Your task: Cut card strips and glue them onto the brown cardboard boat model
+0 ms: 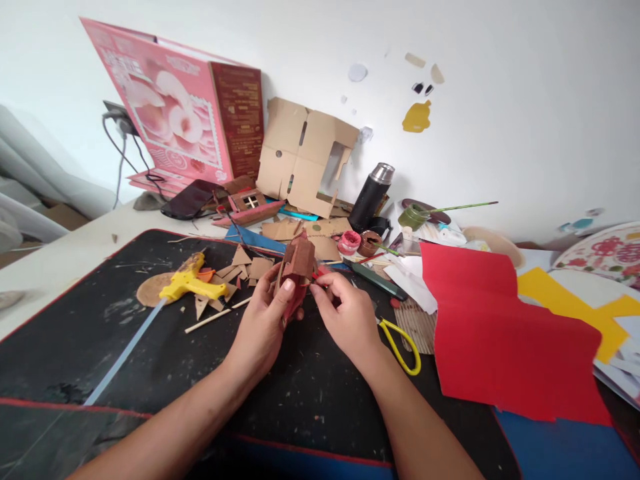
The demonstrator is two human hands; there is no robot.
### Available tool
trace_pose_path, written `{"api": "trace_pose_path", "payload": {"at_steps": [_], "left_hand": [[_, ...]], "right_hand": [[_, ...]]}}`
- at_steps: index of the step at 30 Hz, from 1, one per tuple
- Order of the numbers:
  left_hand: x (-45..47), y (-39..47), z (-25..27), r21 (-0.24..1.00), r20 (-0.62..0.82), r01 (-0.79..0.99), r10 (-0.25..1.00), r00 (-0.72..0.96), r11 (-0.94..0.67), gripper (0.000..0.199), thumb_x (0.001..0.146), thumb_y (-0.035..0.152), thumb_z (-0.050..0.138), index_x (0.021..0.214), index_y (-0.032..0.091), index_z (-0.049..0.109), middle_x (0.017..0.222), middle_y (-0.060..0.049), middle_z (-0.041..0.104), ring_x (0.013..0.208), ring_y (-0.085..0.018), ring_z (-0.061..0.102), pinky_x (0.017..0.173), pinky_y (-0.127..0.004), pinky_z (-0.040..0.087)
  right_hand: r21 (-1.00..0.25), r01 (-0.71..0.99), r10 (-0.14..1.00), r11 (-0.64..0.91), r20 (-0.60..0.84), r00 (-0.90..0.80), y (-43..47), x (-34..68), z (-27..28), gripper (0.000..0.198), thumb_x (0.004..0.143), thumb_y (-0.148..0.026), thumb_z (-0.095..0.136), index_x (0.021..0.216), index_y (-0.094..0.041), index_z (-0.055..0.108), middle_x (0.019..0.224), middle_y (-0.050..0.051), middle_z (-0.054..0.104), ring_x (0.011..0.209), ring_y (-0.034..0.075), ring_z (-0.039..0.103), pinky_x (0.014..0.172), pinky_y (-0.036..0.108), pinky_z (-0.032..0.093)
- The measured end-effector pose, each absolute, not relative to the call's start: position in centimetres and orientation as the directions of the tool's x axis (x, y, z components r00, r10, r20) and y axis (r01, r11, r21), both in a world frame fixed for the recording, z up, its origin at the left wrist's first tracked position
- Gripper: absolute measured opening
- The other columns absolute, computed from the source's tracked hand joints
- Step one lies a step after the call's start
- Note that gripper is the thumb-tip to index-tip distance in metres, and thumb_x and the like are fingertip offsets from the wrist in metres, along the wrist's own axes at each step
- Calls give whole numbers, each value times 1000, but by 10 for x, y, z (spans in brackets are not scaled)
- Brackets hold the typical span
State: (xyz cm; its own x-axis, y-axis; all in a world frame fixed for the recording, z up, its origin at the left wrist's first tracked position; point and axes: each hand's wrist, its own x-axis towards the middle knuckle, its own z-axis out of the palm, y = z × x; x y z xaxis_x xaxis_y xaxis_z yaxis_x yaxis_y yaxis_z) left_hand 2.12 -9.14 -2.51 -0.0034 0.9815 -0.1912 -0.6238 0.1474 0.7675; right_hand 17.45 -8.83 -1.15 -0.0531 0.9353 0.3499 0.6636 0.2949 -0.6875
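Observation:
My left hand (264,308) is wrapped round a small reddish-brown cardboard model (299,259), tilted up above the black mat, with the thumb on its near face. At the model's right side, my right hand (345,310) is closed in a pinch. A bit of red shows by its fingertips, but what they hold is too small to make out. Left of the hands, a yellow glue gun (193,283) with a long clear glue stick (125,353) lies on its side. Yellow-handled scissors (403,347) lie beside my right wrist, their blades partly hidden.
Cardboard scraps (243,267) and a thin wooden stick (215,317) lie left of the model. Behind stand open paint jars (349,242), a black thermos (371,197) and a cut cardboard box (305,153). A green utility knife (377,280) and red card (500,333) lie right.

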Motion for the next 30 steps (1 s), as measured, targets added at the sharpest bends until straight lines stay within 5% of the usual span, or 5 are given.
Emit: {"api": "trace_pose_path", "payload": {"at_steps": [30], "left_hand": [[20,-94,-22,785,-198,-598,980,5,161,80,75,52,97,139,19,62,129,-12,72,89,-17,65,59,-24,51]], "right_hand": [[-672,653,918,349,385,-95,-87,178,-12,15,102,-27,64,94,-21,76,62,-4,62,53,13,53,57,26,36]]}}
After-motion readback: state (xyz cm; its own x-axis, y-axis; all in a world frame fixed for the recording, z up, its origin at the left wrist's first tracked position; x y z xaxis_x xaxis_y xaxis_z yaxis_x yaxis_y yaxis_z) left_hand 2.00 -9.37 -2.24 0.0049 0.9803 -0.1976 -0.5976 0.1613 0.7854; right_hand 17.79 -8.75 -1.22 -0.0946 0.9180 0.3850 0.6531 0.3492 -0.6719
